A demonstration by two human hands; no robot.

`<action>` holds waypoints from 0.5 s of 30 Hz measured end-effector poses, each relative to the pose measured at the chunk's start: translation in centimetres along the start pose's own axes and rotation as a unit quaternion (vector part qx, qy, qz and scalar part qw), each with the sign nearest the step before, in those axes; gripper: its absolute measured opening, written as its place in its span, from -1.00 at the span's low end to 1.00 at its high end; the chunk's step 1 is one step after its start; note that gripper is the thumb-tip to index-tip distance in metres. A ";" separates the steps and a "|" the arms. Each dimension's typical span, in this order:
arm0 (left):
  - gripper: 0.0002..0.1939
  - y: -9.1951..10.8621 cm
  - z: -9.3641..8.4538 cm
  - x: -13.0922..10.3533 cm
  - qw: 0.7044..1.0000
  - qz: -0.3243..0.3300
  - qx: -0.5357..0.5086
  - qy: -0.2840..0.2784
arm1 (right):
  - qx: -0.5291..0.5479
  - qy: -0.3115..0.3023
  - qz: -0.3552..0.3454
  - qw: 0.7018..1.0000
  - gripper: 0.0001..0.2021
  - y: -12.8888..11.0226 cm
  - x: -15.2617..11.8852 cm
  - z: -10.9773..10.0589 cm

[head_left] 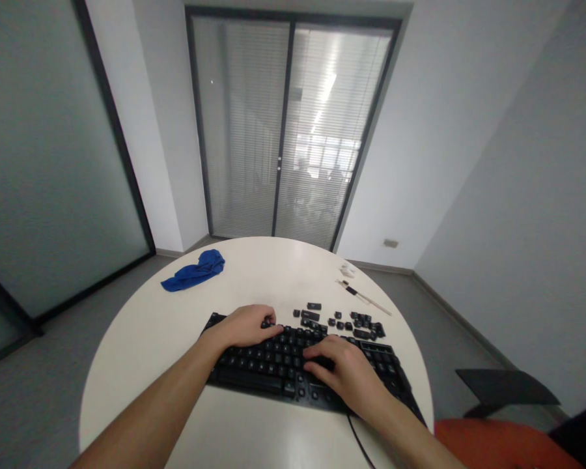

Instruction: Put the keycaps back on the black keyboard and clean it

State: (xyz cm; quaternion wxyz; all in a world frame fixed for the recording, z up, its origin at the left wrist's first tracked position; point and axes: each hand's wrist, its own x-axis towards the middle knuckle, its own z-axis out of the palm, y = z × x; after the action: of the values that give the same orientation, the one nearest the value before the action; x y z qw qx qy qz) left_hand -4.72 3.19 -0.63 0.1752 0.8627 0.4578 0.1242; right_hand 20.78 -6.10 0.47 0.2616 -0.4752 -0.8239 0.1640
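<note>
A black keyboard point(254, 381) lies at a slant near the front of the round table, several of its keycaps off. My left hand point(249, 324) is at its far left edge, fingers curled over the rim and thumb along the top row; it is closed on the keyboard. My right hand point(344, 368) rests over the right-middle part, thumb and forefinger apart and touching the keys; I see nothing between them. Loose black keycaps point(310, 315) lie just beyond the keyboard, with a further cluster of keycaps point(366, 322) to the right.
A blue cloth point(195, 270) lies crumpled at the table's far left. Toward the right edge are a thin brush point(366, 298) and a small whitish item point(348, 270). A cable point(359, 443) runs off the front of the white table point(131, 365). An orange-seated chair point(498, 446) stands at right.
</note>
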 end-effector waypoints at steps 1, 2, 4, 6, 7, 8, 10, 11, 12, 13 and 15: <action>-0.57 0.0 0.0 0.0 1.000 0.001 0.000 0.000 | 0.009 0.009 -0.006 1.000 -0.86 0.1 -0.2 0.3; -0.57 0.0 0.0 0.0 1.000 0.002 -0.001 0.000 | 0.016 0.020 -0.014 1.000 -0.87 0.3 -0.3 0.6; -0.57 0.1 0.0 0.0 1.000 0.005 -0.003 0.001 | 0.023 0.038 -0.037 0.998 -0.87 0.5 -0.6 1.1; -0.57 0.1 0.0 0.0 1.000 0.006 -0.003 0.003 | 0.015 0.053 -0.061 0.997 -0.86 0.7 -0.9 1.5; -0.58 0.1 0.0 0.0 1.000 0.007 -0.002 0.003 | 0.008 0.059 -0.073 0.996 -0.85 0.8 -1.0 1.6; -0.58 0.0 0.0 0.0 1.000 0.006 -0.001 0.003 | 0.001 0.065 -0.083 0.994 -0.85 0.9 -1.1 1.7; -0.58 0.0 0.0 0.0 1.000 0.005 0.001 0.003 | -0.008 0.073 -0.097 0.993 -0.87 0.9 -1.2 1.8; -0.58 0.0 0.0 0.0 1.000 0.003 0.000 0.003 | -0.010 0.077 -0.100 0.992 -0.88 0.8 -1.3 1.8; -0.58 0.0 0.0 0.0 1.000 0.002 -0.001 0.003 | -0.009 0.081 -0.102 0.991 -0.89 0.8 -1.3 1.8; -0.58 0.1 0.0 0.0 1.000 0.000 -0.002 0.002 | -0.007 0.085 -0.102 0.991 -0.90 0.7 -1.3 1.7; -0.58 0.1 0.0 0.0 1.000 -0.002 -0.003 0.000 | 0.003 0.087 -0.097 0.991 -0.91 0.6 -1.4 1.6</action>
State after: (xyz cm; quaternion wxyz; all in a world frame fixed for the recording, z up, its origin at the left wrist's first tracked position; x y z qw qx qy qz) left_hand -4.69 3.12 -0.59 0.1783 0.8612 0.4593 0.1249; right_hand 20.79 -7.04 -1.54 0.3480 -0.4046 -0.8399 0.0982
